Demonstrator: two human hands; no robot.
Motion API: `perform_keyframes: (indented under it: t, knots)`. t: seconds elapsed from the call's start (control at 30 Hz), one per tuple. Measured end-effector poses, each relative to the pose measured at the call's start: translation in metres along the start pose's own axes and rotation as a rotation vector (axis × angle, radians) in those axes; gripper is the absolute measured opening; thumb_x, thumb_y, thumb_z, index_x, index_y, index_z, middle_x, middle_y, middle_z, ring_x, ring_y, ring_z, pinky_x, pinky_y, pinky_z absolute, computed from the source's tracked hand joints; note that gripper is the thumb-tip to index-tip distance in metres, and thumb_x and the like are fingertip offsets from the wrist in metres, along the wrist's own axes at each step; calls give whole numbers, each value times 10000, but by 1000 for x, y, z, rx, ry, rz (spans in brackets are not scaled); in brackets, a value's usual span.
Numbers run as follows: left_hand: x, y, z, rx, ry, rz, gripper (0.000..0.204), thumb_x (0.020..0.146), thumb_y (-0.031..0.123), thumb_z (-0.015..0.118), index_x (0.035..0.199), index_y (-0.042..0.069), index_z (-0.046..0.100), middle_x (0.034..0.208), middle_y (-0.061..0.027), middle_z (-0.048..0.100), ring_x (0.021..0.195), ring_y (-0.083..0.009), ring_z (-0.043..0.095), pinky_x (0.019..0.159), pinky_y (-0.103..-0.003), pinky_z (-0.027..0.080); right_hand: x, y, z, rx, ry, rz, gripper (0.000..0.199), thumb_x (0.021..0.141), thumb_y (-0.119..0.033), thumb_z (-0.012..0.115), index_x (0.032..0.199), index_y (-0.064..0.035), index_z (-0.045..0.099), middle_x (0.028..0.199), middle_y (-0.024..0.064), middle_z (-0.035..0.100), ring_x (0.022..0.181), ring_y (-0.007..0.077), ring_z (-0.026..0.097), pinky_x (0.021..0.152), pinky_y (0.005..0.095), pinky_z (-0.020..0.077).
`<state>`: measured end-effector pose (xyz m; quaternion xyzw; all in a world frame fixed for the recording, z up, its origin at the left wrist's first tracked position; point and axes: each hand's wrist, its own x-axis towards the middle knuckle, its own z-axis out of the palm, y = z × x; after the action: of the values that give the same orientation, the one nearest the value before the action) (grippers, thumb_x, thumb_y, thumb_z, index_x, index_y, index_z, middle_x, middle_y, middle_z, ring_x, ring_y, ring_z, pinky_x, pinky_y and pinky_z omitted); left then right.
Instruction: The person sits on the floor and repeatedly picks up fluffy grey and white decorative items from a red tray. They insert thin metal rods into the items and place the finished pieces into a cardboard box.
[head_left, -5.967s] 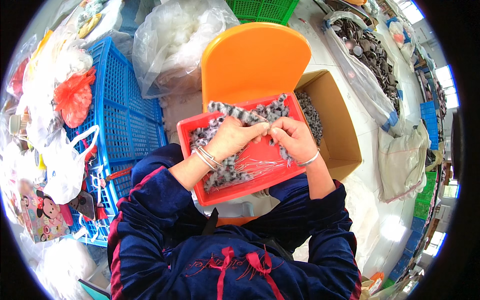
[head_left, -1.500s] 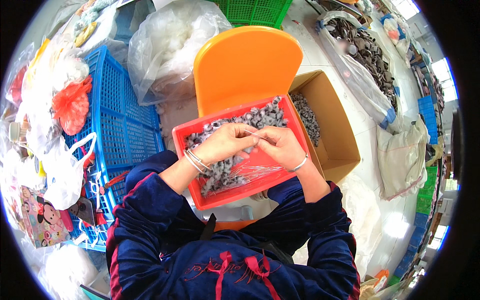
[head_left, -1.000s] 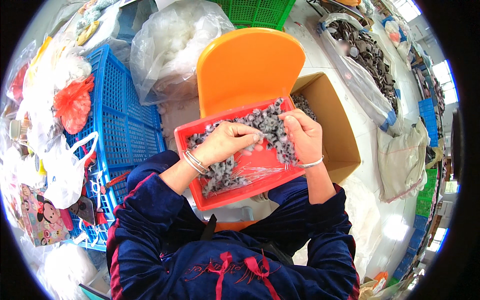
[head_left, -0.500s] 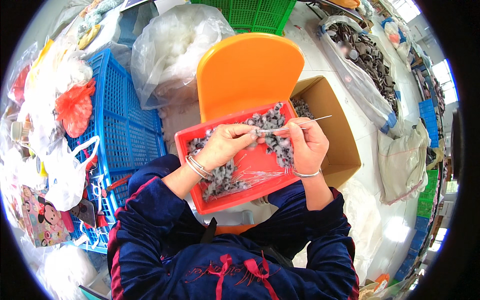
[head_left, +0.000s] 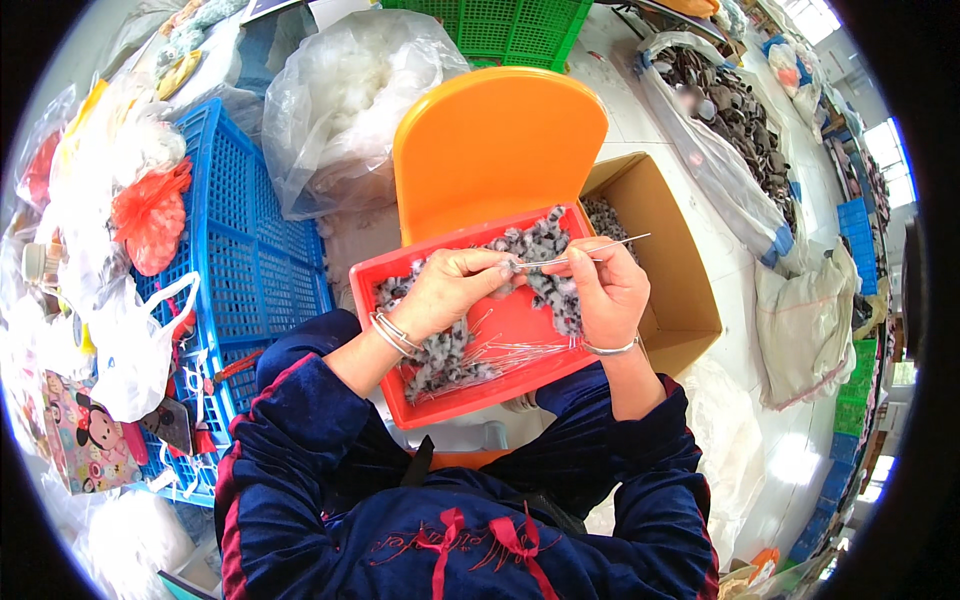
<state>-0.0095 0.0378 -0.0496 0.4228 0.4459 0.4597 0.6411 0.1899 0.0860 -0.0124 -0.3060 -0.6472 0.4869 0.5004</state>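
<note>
My left hand point(head_left: 452, 288) pinches a small grey fluffy plush piece point(head_left: 513, 268) over a red tray point(head_left: 515, 325). Fingers closed, my right hand point(head_left: 612, 292) grips a thin metal rod point(head_left: 635, 239); one end meets the plush piece, the other sticks out to the upper right. Whether the rod is inside the piece is too small to tell. Below the hands, the tray holds many grey-and-black mottled plush pieces point(head_left: 440, 362) and a loose bundle of thin pale wires point(head_left: 510, 352).
An orange chair point(head_left: 500, 150) stands behind the tray. Right of it is an open cardboard box point(head_left: 690, 270) with more plush pieces. A blue plastic crate point(head_left: 225, 230) lies to the left. Beyond are a clear bag of white stuffing point(head_left: 355, 90) and a bag of dark pieces point(head_left: 735, 120).
My right hand has shifted slightly left, toward my left hand, and the rod's free end has moved left with it. My left hand stays in place with the plush piece.
</note>
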Motion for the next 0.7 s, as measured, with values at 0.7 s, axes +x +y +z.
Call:
perform_keyframes:
  t: [0.7]
  knots:
    - [-1,-1,-1,-34,14,-3,261,991,168,579,1162,-5,672,1048,-79,712,961,-143,680,842,-260,553,-3,2,0,-75,-15,-96,39,964,39,525,955,57,559,922,136,630,798,203,693,690,274,544]
